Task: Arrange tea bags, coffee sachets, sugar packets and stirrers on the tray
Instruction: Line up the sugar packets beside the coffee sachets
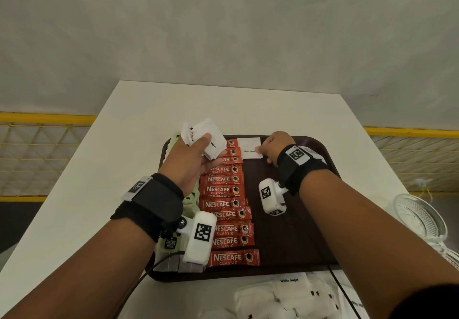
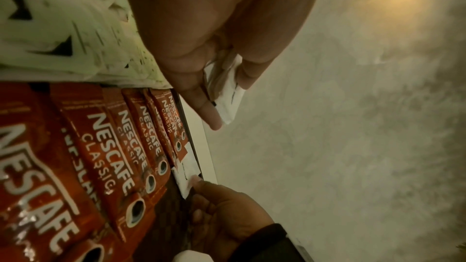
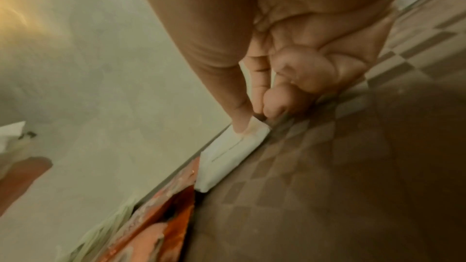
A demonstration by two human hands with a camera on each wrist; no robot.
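At the tray's (image 1: 320, 231) far edge, the right hand (image 1: 274, 146) pinches a sugar packet (image 1: 249, 148) flat beside the coffee sachets (image 1: 224, 202), seemingly starting the sugar column. The left hand (image 1: 187, 159) grips spare packets (image 1: 202, 139); next, one likely goes just below.

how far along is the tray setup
Done: green tea bags and a column of Nescafe sachets on the tray. In hand: right hand sets the first white sugar packet; left hand holds more sugar packets. Left: the sugar pile off-tray; no stirrers visible.
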